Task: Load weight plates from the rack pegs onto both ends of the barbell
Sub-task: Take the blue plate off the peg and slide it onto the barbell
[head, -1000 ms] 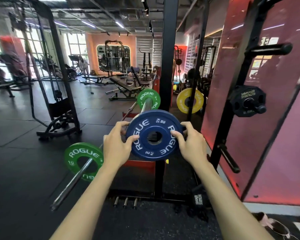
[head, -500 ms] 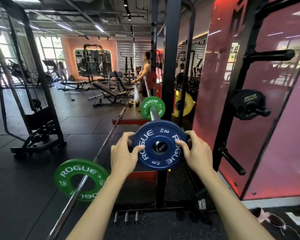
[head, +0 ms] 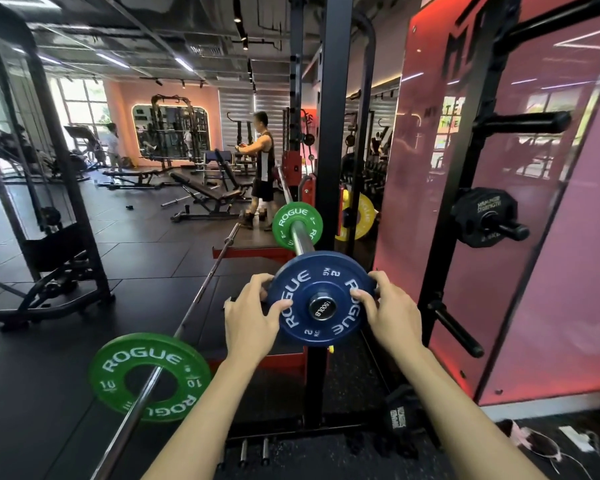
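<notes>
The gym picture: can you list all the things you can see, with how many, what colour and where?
Blue plate: one, blue, on the near end of the barbell sleeve.
Green plates: two, green; one farther along that sleeve, one on a bar low at the left.
Yellow plate: one, yellow, behind the rack post.
Black plate: one, black, on a peg at the right.
Rack post: one, black, middle.
Benches: several, black, far back.
Person: one, standing in the background.
Left hand: grip on the blue plate's left rim.
Right hand: grip on its right rim.
</notes>
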Tool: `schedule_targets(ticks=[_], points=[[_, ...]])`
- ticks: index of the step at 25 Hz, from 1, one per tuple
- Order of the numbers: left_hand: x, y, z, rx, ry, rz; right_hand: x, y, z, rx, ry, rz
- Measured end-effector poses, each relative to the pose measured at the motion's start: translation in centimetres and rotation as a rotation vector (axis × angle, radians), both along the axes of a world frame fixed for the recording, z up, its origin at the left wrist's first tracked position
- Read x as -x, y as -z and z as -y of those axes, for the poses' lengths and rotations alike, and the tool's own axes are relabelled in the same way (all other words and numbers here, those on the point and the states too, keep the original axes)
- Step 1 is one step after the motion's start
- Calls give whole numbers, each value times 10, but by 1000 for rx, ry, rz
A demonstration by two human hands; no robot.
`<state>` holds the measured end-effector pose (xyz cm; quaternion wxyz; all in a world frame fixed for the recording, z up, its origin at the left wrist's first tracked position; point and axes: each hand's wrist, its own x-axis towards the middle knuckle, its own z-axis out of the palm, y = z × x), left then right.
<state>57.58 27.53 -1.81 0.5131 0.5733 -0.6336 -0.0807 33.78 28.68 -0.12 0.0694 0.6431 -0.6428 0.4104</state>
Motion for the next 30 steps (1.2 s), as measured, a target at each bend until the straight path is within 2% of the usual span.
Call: schedule_targets(ticks=[8, 16, 30], points=[[-5, -7, 29, -2, 20, 113, -4, 3, 27, -15, 11, 7], [-7, -7, 72, -3, 13, 137, -6, 1, 63, -17, 27, -18], [4, -6, 233, -13, -106, 105, 3, 2, 243, 8, -66, -65]])
